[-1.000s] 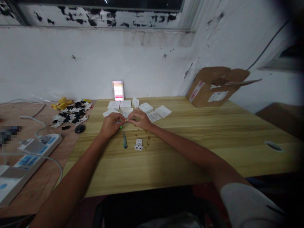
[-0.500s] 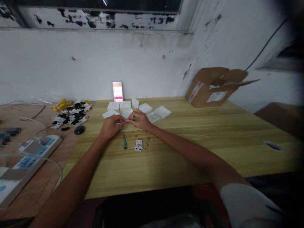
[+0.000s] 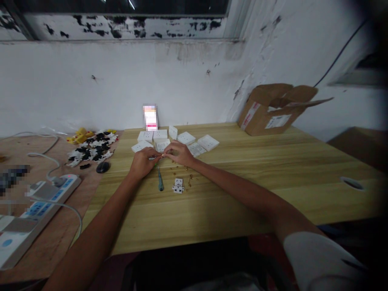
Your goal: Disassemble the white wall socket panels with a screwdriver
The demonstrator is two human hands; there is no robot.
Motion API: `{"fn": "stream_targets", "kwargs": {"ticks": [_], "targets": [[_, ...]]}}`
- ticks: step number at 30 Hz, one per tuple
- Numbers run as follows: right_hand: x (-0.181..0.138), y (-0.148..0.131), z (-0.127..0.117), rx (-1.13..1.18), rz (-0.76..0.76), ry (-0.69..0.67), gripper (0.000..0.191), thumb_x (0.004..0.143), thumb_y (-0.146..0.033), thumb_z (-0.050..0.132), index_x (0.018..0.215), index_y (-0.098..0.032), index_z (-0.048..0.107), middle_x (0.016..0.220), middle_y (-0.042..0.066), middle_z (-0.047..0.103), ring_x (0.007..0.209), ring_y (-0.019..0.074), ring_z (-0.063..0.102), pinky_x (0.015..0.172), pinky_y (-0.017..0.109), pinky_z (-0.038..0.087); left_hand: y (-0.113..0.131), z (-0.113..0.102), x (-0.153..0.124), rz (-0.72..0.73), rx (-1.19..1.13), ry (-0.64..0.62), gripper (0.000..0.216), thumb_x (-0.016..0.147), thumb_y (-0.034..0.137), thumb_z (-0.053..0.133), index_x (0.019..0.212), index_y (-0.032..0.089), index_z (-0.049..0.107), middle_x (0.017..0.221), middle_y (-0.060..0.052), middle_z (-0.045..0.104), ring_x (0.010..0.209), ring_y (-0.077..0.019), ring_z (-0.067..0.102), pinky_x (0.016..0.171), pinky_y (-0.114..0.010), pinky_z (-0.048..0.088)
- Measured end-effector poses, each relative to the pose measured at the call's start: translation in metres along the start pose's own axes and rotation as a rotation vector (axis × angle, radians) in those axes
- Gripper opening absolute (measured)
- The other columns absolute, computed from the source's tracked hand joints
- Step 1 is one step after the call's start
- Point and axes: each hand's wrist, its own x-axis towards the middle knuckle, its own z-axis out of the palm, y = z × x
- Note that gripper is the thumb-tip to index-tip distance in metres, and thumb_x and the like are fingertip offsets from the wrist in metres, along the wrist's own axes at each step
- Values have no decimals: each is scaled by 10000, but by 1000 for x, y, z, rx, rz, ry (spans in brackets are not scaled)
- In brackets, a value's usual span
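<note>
My left hand (image 3: 144, 161) and my right hand (image 3: 179, 153) meet over the wooden table, fingertips pinched together. Between them is a small brass-coloured piece (image 3: 163, 155), too small to make out its exact shape; both hands grip it. Just below my left hand lies a screwdriver (image 3: 160, 180) with a teal handle, its tip pointing away from me. To its right is a white socket insert (image 3: 178, 186) with dark slots. Several loose brass pieces (image 3: 190, 180) are scattered beside that insert and under my right wrist.
Several white socket plates (image 3: 186, 138) lie behind my hands, and a lit phone (image 3: 150, 117) leans on the wall. An open cardboard box (image 3: 273, 111) stands at the back right. On the left are a power strip (image 3: 39, 214), a mouse (image 3: 102, 167) and a black-and-white parts pile (image 3: 91, 149).
Both hands stay pinched together in nearly the same place, with only slight finger movement. The whole view has shifted a little; the things on the table lie as before.
</note>
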Motion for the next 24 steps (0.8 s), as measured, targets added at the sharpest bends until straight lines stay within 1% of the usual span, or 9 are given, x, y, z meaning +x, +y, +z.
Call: {"fn": "stream_targets", "kwargs": {"ticks": [7, 12, 16, 24], "targets": [[0, 0, 0, -21, 41, 2, 84, 914, -290, 773, 928, -224, 724, 887, 27, 706, 832, 173, 642, 758, 328, 529, 0, 0, 0, 8, 4, 16, 185, 956, 360, 684, 954, 220, 804, 919, -70, 763, 859, -209, 675, 789, -339, 529], [1, -2, 0, -26, 80, -8, 111, 918, -318, 768, 953, -225, 718, 923, 29, 712, 828, 166, 652, 774, 324, 539, -1, 1, 0, -1, 26, 28, 168, 954, 345, 686, 966, 222, 801, 910, -59, 767, 823, -202, 673, 784, -335, 525], [1, -2, 1, -25, 73, -15, 157, 913, -343, 776, 997, -220, 724, 935, 34, 723, 830, 166, 667, 785, 321, 542, -2, 2, 0, -17, 58, 55, 163, 955, 334, 685, 978, 215, 793, 912, -57, 772, 807, -199, 674, 787, -331, 531], [2, -4, 0, -36, 90, -7, 136, 919, -328, 765, 1002, -225, 736, 915, 26, 728, 810, 160, 661, 782, 317, 538, -4, 4, -1, -21, 59, 72, 162, 954, 339, 689, 994, 224, 795, 917, -50, 777, 802, -196, 681, 777, -328, 531]]}}
